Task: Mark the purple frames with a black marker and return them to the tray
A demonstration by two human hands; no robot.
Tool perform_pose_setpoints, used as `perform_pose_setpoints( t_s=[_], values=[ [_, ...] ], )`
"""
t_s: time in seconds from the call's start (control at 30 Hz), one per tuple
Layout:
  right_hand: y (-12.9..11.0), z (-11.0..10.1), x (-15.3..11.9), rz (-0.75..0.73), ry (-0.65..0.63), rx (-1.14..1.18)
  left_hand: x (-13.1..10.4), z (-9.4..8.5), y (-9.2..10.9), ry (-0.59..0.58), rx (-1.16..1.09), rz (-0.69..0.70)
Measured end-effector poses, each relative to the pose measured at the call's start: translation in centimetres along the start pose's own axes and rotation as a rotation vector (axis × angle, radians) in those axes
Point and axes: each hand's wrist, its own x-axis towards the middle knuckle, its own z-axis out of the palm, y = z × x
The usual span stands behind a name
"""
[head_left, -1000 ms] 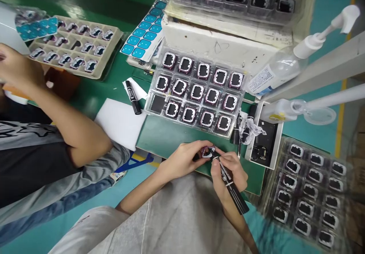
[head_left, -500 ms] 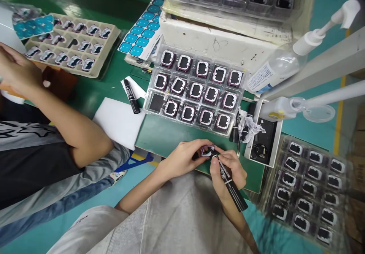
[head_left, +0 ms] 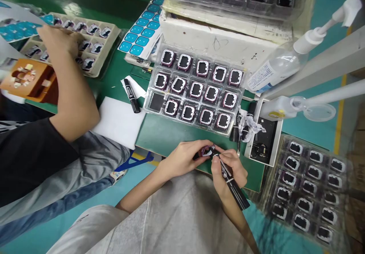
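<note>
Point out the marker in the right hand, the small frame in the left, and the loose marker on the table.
Held marker [head_left: 230, 180]: head view, middle of its black barrel.
Small frame [head_left: 205, 153]: head view, its rim.
Loose marker [head_left: 131, 96]: head view, middle of its barrel.

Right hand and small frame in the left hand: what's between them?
The front of the black marker, pointing from the right hand at the small frame in the left hand. The head view shows it; tip contact is unclear.
</note>
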Motion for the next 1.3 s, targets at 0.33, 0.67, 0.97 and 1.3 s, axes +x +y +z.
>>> perform_pose_setpoints(
  t_s=[0.33,0.67,0.97,1.3],
  values=[
    [0.3,0.3,0.4,-0.198,-0.022,-0.073,-0.2,-0.1,-0.2,-0.031,0.015,0.026],
    [-0.5,0.2,0.9,-0.047,-0.015,-0.001,-0.3,-0.2,-0.1,0.010,-0.040,-0.033],
    [-0.7,0.1,0.5,-0.063,-0.020,-0.046,-0.1,-0.1,-0.1,0.048,-0.022,0.022],
    [-0.7,0.1,0.5,-0.086,-0.038,-0.031,-0.1,-0.2,-0.3,0.064,-0.100,-0.012]
  ],
)
